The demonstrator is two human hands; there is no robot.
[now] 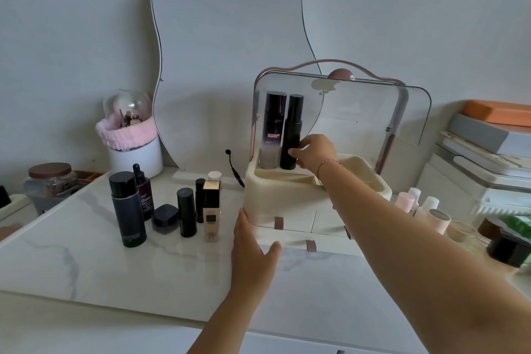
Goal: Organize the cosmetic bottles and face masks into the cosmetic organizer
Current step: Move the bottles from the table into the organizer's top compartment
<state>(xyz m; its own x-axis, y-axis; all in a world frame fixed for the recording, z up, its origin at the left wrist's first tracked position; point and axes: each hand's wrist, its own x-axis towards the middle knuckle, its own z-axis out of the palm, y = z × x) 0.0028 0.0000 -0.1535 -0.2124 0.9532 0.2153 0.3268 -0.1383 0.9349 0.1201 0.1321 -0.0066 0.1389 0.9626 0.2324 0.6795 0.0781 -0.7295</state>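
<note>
The cream cosmetic organizer [290, 195] stands on the marble top with its clear lid [373, 106] raised. In its top tray's left corner stand a dark purple bottle [273, 123] and a slim black bottle [292, 129]. My right hand [313, 152] is shut on the black bottle's lower part. My left hand [250, 241] lies flat against the organizer's lower left corner, fingers apart. Left of the organizer stand several bottles: a tall black one [126, 210], a dropper bottle [142, 190], a dark jar [164, 218], a short black bottle [186, 211] and a foundation bottle [211, 210]. No face masks are visible.
A wavy mirror [224, 37] leans on the wall behind. A white brush holder [135, 149] with a pink band is at the back left, a lidded jar [50, 181] farther left. Pale bottles [416, 204], stacked boxes [488, 146] and a dark jar [505, 247] crowd the right.
</note>
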